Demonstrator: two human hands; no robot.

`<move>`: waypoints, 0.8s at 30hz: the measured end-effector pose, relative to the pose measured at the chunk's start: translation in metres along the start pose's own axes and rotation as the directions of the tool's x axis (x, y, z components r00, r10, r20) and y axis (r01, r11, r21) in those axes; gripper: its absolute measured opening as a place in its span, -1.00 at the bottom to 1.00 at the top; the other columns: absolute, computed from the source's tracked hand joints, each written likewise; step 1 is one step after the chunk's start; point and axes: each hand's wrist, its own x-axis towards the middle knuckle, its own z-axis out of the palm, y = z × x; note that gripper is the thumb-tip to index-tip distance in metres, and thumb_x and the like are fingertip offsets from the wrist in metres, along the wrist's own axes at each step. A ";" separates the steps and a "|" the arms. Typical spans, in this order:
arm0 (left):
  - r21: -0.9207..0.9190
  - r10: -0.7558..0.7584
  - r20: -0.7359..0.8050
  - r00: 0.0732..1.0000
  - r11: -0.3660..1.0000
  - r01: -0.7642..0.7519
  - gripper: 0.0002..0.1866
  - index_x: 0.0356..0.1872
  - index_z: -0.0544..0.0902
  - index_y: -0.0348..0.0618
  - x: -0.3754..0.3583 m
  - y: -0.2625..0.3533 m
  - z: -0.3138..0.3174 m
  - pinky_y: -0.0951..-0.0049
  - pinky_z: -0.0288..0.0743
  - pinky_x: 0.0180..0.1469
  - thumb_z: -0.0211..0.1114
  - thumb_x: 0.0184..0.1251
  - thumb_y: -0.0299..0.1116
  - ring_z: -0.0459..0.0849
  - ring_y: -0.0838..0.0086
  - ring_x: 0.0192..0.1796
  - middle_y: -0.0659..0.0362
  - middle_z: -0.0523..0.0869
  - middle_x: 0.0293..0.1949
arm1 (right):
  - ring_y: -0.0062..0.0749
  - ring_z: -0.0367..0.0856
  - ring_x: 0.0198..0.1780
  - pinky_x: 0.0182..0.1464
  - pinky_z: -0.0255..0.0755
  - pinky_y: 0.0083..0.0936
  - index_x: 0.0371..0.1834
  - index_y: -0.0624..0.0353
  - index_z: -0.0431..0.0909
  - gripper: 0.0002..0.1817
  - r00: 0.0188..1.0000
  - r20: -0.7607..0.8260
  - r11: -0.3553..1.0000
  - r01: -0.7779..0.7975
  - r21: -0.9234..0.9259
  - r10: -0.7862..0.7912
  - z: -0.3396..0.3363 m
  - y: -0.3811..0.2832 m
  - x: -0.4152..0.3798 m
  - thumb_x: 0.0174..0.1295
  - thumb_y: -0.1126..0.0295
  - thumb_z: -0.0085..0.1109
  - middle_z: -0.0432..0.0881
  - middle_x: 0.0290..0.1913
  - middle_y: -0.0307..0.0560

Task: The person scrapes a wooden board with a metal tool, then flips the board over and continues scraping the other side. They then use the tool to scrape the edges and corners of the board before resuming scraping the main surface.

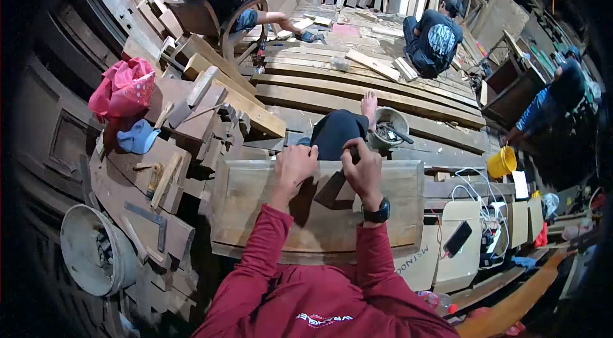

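Note:
A framed wooden panel (268, 226) with a raised centre lies across my lap. My left hand (295, 169) rests at its far edge, fingers curled over the rim. Closed round a dark handle, my right hand (364, 173) holds what looks like a scraper (334, 190), its flat dark blade low over the panel's middle. A watch (377, 211) is on my right wrist. Beyond the panel are my bent knee (338, 134) and bare foot, with a bucket (391, 122) of dark bits beside the foot.
At left a bench holds a metal square (145, 217), hand tools, a blue cap (138, 137) and a pink bag (124, 89); a white bucket (96, 252) stands nearby. Right are a phone (458, 238) on cardboard, cables and a yellow pail (502, 162). Three people sit farther off among stacked boards.

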 end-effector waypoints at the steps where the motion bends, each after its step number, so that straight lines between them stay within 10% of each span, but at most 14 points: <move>1: -0.008 -0.005 0.006 1.000 1.000 0.005 -0.49 -0.21 0.86 -0.06 0.001 0.000 0.000 -0.06 0.63 0.07 0.05 0.56 0.07 0.79 -0.10 -0.05 -0.15 0.82 -0.19 | 0.17 0.72 -0.36 -0.30 0.57 -0.08 -0.23 0.14 0.62 -0.87 0.999 0.046 0.999 0.017 -0.027 -0.016 0.000 0.000 0.000 0.26 0.35 0.27 0.69 -0.41 0.21; 5: 0.002 0.013 -0.004 1.000 1.000 -0.013 -0.49 -0.22 0.86 -0.07 0.007 -0.005 0.013 -0.05 0.64 0.06 0.06 0.56 0.08 0.80 -0.08 -0.07 -0.14 0.82 -0.20 | 0.22 0.71 -0.31 -0.27 0.57 -0.02 -0.20 0.13 0.59 -0.82 0.913 0.396 0.989 0.134 -0.068 -0.097 0.013 0.017 -0.009 0.29 0.27 0.25 0.67 -0.41 0.26; 10: -0.003 0.047 -0.024 0.999 0.999 -0.047 -0.48 -0.25 0.85 -0.12 0.005 -0.005 0.006 -0.03 0.65 0.02 0.06 0.57 0.05 0.80 -0.07 -0.11 -0.14 0.82 -0.22 | 0.16 0.72 -0.35 -0.31 0.55 -0.04 -0.20 0.12 0.59 -0.85 0.993 0.061 0.994 0.103 -0.040 -0.100 0.004 -0.009 -0.004 0.29 0.31 0.27 0.71 -0.42 0.15; 21: -0.051 0.020 -0.040 0.999 0.998 -0.022 -0.41 -0.33 0.82 -0.30 -0.002 0.001 0.000 -0.12 0.62 0.01 0.10 0.56 0.08 0.78 -0.16 -0.13 -0.22 0.79 -0.26 | 0.25 0.69 -0.35 -0.30 0.55 -0.01 -0.19 0.12 0.58 -0.83 0.991 0.135 0.994 0.029 -0.105 -0.014 -0.008 0.001 -0.001 0.26 0.31 0.27 0.69 -0.41 0.22; 24: -0.098 0.018 -0.032 0.999 0.995 -0.021 -0.43 -0.34 0.83 -0.24 0.000 0.002 0.001 -0.13 0.62 0.00 0.10 0.55 0.07 0.78 -0.17 -0.13 -0.23 0.78 -0.28 | 0.22 0.72 -0.31 -0.26 0.59 -0.03 -0.18 0.13 0.61 -0.81 0.909 0.415 0.980 0.107 -0.170 -0.028 0.002 0.006 -0.011 0.29 0.27 0.25 0.71 -0.40 0.19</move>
